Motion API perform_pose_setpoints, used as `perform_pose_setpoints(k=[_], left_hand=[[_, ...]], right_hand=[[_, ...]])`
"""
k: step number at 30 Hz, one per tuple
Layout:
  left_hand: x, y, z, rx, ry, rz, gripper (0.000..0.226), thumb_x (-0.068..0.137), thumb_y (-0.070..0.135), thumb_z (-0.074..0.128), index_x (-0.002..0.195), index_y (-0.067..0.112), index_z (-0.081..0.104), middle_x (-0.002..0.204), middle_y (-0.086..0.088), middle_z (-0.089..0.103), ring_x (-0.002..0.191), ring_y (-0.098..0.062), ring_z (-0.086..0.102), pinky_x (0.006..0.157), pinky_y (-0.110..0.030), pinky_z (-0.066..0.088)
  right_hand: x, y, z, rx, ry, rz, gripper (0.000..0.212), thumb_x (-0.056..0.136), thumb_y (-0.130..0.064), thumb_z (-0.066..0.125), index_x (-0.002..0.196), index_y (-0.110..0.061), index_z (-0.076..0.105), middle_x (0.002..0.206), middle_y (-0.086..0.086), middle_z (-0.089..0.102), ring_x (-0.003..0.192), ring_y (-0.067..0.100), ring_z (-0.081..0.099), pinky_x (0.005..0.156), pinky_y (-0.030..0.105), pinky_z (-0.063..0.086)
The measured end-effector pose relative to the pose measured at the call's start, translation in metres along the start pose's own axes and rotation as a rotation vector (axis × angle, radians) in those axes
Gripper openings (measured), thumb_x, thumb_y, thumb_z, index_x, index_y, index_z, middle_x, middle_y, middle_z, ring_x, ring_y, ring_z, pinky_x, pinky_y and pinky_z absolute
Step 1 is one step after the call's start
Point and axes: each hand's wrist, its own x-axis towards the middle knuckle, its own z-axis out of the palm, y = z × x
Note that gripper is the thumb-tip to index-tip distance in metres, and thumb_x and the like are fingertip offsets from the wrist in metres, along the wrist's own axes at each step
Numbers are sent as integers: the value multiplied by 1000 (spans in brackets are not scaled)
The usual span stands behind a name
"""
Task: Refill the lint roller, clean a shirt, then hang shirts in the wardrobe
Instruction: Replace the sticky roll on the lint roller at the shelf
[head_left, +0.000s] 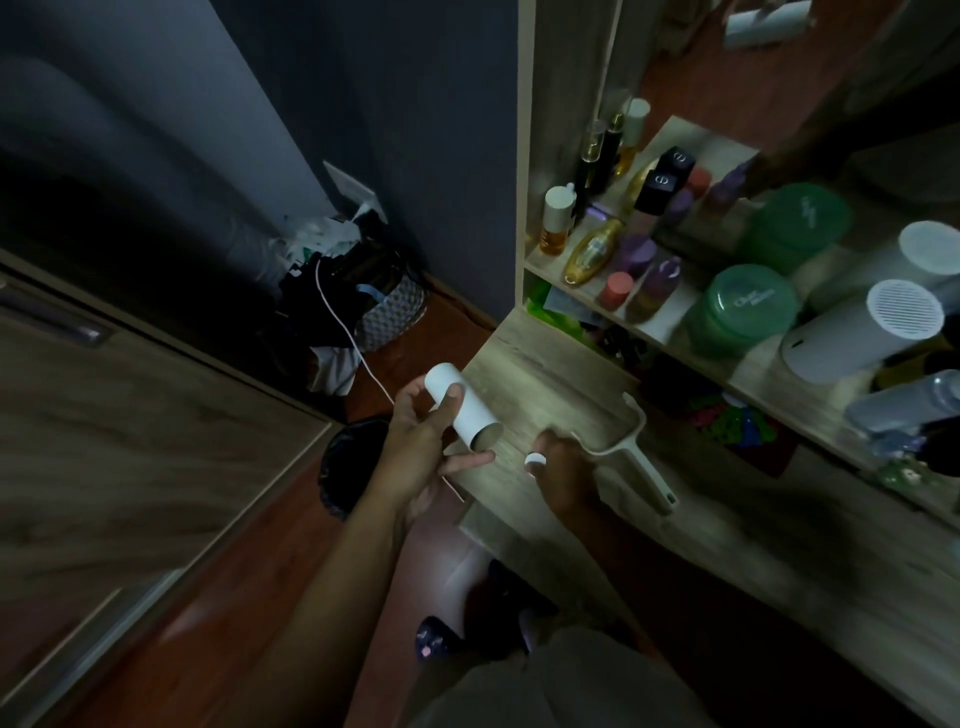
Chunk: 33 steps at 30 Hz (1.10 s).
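In the head view, a white roll (464, 411) is held just left of the frame's middle by the left hand (421, 441). The thumb is curled over its upper side and fingers are wrapped beneath, while one finger is stretched straight out under the roll's hollow lower end. The roll is tilted and carried over the near left corner of the wooden desk (545, 364).

Just to its right, the lint roller handle (641, 460) is gripped at its head end by the curled fingers of the right hand (563, 467). A small white cap (533, 460) is seen at the fingertips.

Bottles and green jars (743, 306) are lined along the shelf (675, 304) at the right of the frame. A black bin (345, 462) is seen on the floor beside the left hand, and a stuffed basket (384, 306) in the corner above it.
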Motion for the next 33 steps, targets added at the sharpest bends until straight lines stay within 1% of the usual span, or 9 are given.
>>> perform_pose_setpoints(k=[3, 6, 8, 11, 17, 19, 25, 28, 33], left_hand=[[0, 0, -1, -30, -5, -19, 52, 94, 28, 69, 139, 20, 44, 133, -13, 54, 108, -28, 68, 64, -44, 62], [0, 3, -5, -68, 11, -26, 53, 93, 29, 69, 139, 22, 44, 131, -15, 58, 96, -25, 75, 63, -43, 62], [1, 4, -8, -93, 25, -29, 54, 93, 30, 70, 140, 23, 43, 132, -17, 59, 104, -30, 73, 60, -41, 62], [2, 5, -12, -117, 47, -30, 57, 93, 31, 70, 142, 24, 42, 135, -15, 56, 109, -32, 70, 63, -42, 63], [3, 8, -13, -106, 77, -21, 58, 91, 33, 71, 141, 22, 42, 136, -13, 54, 101, -28, 74, 69, -47, 63], [1, 9, -12, -108, 60, -21, 60, 91, 34, 71, 141, 21, 42, 136, -15, 55, 106, -31, 72, 70, -48, 62], [-6, 12, -7, -95, 47, -29, 58, 91, 35, 71, 139, 18, 44, 133, -19, 60, 113, -34, 68, 69, -46, 62], [-7, 13, -5, -90, 49, -25, 57, 93, 35, 69, 141, 17, 43, 132, -19, 60, 111, -33, 69, 66, -45, 62], [-9, 14, -5, -107, 19, -31, 59, 93, 33, 69, 143, 16, 43, 135, -19, 58, 108, -32, 71, 72, -51, 63]], right_hand=[[-2, -6, -13, 252, 18, 10, 20, 90, -21, 70, 107, -11, 65, 106, 7, 71, 100, 21, 67, 80, 31, 54], [-10, -21, -46, 763, -16, 144, 18, 86, -9, 75, 102, -8, 68, 99, 13, 75, 78, 18, 74, 62, 29, 59], [-20, -34, -72, 1058, -39, 194, 20, 83, -3, 76, 101, -4, 67, 93, 16, 76, 62, 15, 73, 51, 27, 56], [-37, -51, -108, 1269, -54, 112, 22, 83, -2, 76, 103, -1, 67, 88, 11, 77, 63, 18, 73, 50, 27, 55], [-65, -73, -147, 1379, -88, -91, 13, 86, -4, 73, 97, -9, 68, 90, 9, 74, 68, 16, 69, 53, 26, 54], [-69, -77, -152, 1367, -105, -136, 12, 87, -4, 73, 96, -10, 68, 90, 10, 73, 68, 18, 68, 55, 27, 53], [-74, -84, -155, 1348, -117, -218, 16, 84, -4, 76, 91, -18, 72, 96, 25, 70, 69, 25, 68, 56, 30, 54], [-75, -87, -155, 1357, -88, -233, 16, 84, 0, 75, 93, -12, 72, 96, 29, 68, 69, 24, 68, 54, 28, 53], [-78, -90, -160, 1351, -38, -244, 24, 85, 1, 73, 89, -23, 73, 95, 23, 70, 72, 26, 70, 53, 27, 53]])
